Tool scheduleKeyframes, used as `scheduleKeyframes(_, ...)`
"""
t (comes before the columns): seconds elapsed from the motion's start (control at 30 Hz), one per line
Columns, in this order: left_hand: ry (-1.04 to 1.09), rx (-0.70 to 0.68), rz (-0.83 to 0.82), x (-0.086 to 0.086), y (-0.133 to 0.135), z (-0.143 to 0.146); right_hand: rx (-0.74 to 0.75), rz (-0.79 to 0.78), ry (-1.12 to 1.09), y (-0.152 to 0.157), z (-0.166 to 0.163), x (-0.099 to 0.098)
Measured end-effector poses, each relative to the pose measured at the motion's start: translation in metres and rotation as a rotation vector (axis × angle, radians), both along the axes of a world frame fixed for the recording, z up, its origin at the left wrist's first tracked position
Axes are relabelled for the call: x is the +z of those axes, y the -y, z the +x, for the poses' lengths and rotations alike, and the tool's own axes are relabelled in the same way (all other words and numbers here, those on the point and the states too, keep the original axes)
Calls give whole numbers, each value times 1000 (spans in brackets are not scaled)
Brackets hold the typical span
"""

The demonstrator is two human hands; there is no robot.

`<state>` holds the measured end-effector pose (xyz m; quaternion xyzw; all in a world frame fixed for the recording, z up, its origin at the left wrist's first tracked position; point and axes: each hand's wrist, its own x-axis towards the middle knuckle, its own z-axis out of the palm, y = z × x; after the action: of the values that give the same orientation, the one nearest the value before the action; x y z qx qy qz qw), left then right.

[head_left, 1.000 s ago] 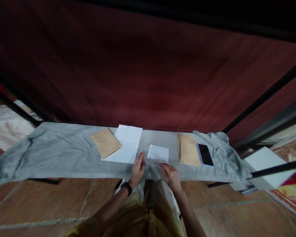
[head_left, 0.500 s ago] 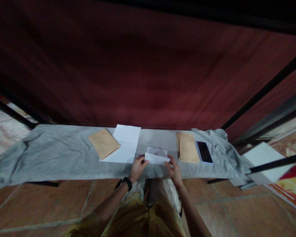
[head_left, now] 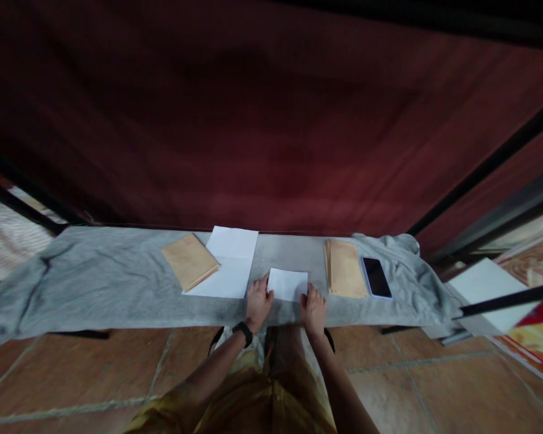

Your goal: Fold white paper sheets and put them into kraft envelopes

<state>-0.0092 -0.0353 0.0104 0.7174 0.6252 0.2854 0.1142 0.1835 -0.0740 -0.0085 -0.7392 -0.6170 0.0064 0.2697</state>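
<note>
A small folded sheet of white paper [head_left: 288, 284] lies on the grey cloth near the front edge of the narrow table. My left hand [head_left: 258, 301] grips its left edge, thumb and fingers closed at the lower left corner. At the right edge, my right hand [head_left: 314, 305] holds it the same way, its thumb by the lower right corner. To the left of my left hand are larger white sheets [head_left: 233, 265], with several brown envelopes [head_left: 190, 260] lying slanted across them. Another stack of brown envelopes [head_left: 346, 269] is right of my right hand.
A phone [head_left: 377, 277] lies beside the right stack of envelopes. Grey cloth [head_left: 117, 271] covers the table and is bunched at its right end. A dark red panel [head_left: 271, 150] rises behind, with black metal bars at both sides. A white box [head_left: 489, 295] stands at the right.
The paper's raised front flap has gone down, and the sheet now lies flat. Both hands have shifted slightly along its sides and lie lower on the table.
</note>
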Motion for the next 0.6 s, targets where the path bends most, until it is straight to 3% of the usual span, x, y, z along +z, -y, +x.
scheduleKeyframes(0.1,-89,-22,34,0,3,6,-17,-38,30,1,-1,1)
scheduleKeyframes(0.3,-236,-277,29,-6,0,35,-13,-39,44,3,-2,3)
scheduleKeyframes(0.6,-393,-343,-17,-8,-11,38,3,-1,88,-2,-5,10)
